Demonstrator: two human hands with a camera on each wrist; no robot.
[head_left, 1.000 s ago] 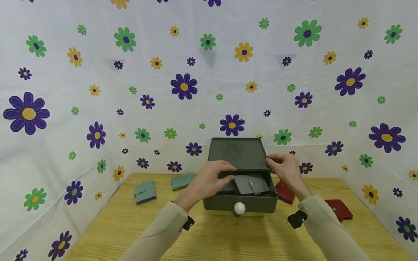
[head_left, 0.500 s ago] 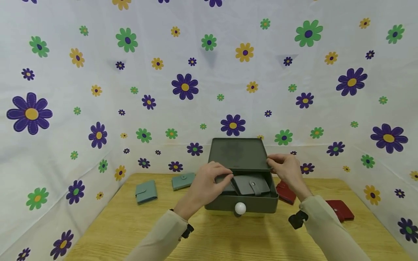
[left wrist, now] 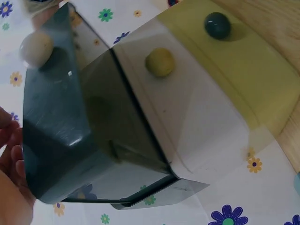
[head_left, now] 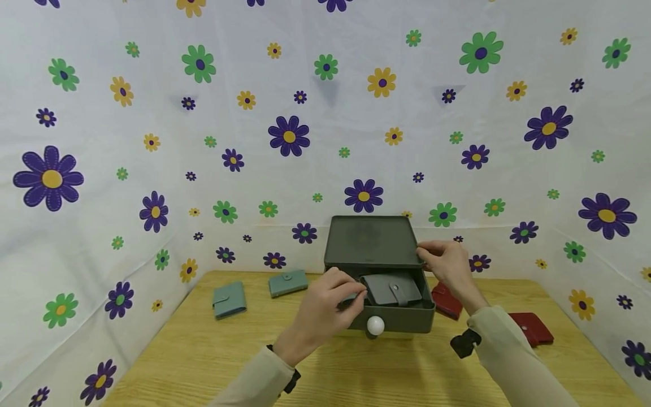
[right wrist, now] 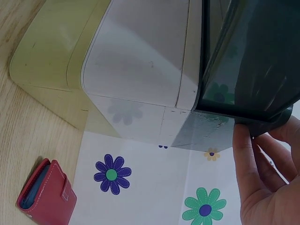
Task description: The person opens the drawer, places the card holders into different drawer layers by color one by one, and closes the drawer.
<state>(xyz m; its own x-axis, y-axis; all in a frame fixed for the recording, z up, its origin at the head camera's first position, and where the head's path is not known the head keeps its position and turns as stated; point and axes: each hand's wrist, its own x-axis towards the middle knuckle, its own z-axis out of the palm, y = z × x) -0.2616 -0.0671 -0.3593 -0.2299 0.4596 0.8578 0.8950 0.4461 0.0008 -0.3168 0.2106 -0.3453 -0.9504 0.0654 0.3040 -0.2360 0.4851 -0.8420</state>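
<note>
A flower-printed curtain (head_left: 325, 34) surrounds the wooden table (head_left: 213, 362). On the table stands a three-tier unit (head_left: 373, 240), dark green above white above yellow-green. Its top drawer (head_left: 409, 320) is pulled out toward the person. The left hand (head_left: 322, 311) is at the drawer's left end, fingers bent with their tips close to the thumb; whether it pinches anything cannot be told. The right hand (head_left: 445, 268) grips the unit's top right corner between thumb and fingers. A grey wallet (head_left: 378, 289) lies in the drawer, strap facing front. Two teal wallets (head_left: 230, 299) rest on the table to the left, two red wallets (head_left: 446, 301) to the right. A white knob (head_left: 375, 325) marks the drawer's front.
</note>
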